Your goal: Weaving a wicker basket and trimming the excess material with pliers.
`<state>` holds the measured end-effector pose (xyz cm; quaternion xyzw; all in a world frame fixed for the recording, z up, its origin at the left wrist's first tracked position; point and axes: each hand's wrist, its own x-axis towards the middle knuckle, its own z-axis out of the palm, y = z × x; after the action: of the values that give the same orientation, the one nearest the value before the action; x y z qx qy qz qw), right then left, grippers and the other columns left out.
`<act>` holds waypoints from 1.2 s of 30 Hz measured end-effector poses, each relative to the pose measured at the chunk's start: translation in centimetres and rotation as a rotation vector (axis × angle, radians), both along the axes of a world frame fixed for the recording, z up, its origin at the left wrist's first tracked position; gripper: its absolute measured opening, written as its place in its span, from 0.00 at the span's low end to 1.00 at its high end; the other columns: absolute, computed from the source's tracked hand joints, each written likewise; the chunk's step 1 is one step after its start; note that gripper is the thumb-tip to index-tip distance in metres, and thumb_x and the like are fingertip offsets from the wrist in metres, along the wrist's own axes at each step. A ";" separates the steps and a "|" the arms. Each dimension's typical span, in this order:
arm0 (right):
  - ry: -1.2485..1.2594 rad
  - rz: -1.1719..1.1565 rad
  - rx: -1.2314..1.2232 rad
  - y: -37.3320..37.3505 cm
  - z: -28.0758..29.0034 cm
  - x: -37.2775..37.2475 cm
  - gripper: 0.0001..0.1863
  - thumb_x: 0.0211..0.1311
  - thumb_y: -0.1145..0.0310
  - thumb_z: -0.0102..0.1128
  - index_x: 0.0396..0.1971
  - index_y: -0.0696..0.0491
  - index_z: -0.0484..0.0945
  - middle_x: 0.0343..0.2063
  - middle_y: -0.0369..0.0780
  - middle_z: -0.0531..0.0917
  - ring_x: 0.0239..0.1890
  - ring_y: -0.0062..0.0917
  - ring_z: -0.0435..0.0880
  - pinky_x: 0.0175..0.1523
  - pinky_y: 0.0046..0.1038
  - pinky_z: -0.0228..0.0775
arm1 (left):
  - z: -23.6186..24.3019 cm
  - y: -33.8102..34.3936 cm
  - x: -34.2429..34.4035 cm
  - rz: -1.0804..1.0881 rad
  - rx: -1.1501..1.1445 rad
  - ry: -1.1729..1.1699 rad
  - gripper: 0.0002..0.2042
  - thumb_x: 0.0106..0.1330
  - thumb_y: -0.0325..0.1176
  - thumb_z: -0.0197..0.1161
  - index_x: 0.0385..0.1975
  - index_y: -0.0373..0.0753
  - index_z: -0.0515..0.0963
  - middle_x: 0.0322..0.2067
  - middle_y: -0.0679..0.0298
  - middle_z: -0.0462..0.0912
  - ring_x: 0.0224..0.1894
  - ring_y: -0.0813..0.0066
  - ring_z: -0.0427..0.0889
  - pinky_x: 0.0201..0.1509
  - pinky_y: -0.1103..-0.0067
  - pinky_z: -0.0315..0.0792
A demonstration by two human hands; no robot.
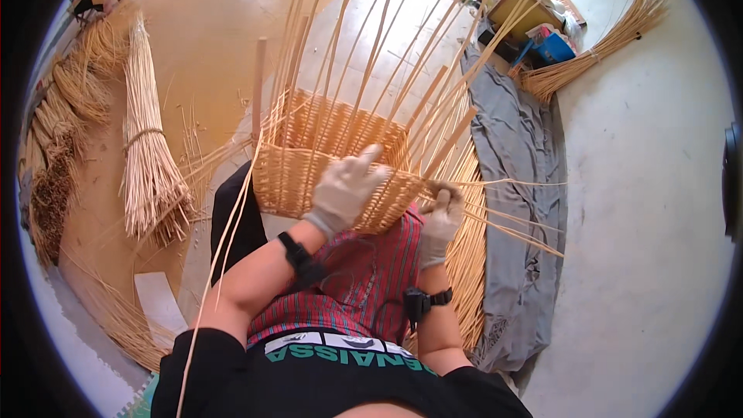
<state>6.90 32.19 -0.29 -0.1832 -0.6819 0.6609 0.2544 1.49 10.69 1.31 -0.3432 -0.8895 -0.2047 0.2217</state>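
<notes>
A rectangular wicker basket (290, 178) rests tilted on my lap, its woven walls topped by long upright canes (379, 27) and thicker corner stakes (259, 85). My left hand (346, 192), in a pale glove, lies against the near wall, fingers apart and stretched at the rim. At the right corner my right hand (439, 224), also gloved, with darkened fingertips, is closed in a pinch. A thin wicker strand (511, 182) runs out to the right from those fingers, though the exact grip is partly hidden. Loose strands (232, 224) trail past my left arm.
Bundles of cane lie at left, one tied bundle (143, 139) nearest. Grey cloth (515, 186) and a layer of long canes (468, 263) stretch along my right side. Farther right sit a blue container (553, 48) and another cane bundle (588, 58). A red striped cloth (348, 271) covers my lap.
</notes>
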 end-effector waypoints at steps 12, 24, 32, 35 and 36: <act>0.009 0.118 0.692 12.1 1.1 -2.7 0.29 0.63 0.80 0.65 0.64 0.45 0.79 0.33 0.35 0.83 0.36 0.21 0.80 0.45 0.27 0.74 | -0.9 8.2 1.0 0.172 -0.128 -0.413 0.32 0.72 0.29 0.53 0.76 0.61 0.60 0.67 0.45 0.64 0.52 0.51 0.83 0.58 0.61 0.78; -0.094 0.148 0.667 -4.2 3.3 1.6 0.22 0.65 0.67 0.68 0.59 0.49 0.80 0.41 0.43 0.87 0.41 0.39 0.85 0.47 0.38 0.77 | -6.1 -14.5 -0.1 0.537 1.360 -0.649 0.10 0.73 0.30 0.67 0.51 0.38 0.80 0.35 0.68 0.84 0.33 0.81 0.81 0.38 0.82 0.78; 0.180 0.864 0.911 -24.6 6.8 -1.0 0.19 0.61 0.64 0.70 0.53 0.45 0.86 0.32 0.38 0.87 0.37 0.36 0.86 0.45 0.36 0.77 | -5.7 -16.4 0.4 0.418 1.218 -0.427 0.06 0.69 0.29 0.72 0.41 0.35 0.85 0.33 0.66 0.88 0.33 0.77 0.85 0.39 0.77 0.79; 0.312 0.855 1.123 -27.6 6.3 -2.2 0.17 0.59 0.62 0.71 0.49 0.45 0.86 0.31 0.36 0.86 0.36 0.35 0.84 0.45 0.36 0.75 | -6.5 -19.5 -0.7 -0.176 1.684 -0.900 0.15 0.70 0.29 0.71 0.53 0.35 0.79 0.48 0.64 0.85 0.48 0.80 0.82 0.54 0.78 0.79; 0.367 0.817 1.093 -27.7 5.9 -2.1 0.16 0.59 0.63 0.70 0.47 0.45 0.87 0.31 0.36 0.86 0.37 0.35 0.84 0.45 0.36 0.75 | -6.1 -21.0 -1.6 -0.181 1.687 -0.904 0.15 0.70 0.29 0.71 0.53 0.35 0.79 0.48 0.64 0.85 0.48 0.80 0.82 0.54 0.78 0.79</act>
<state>4.76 4.54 5.63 0.3558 -0.8764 0.2865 0.1526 -0.07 -10.35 -4.83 -0.0266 -0.4207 -0.9067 0.0150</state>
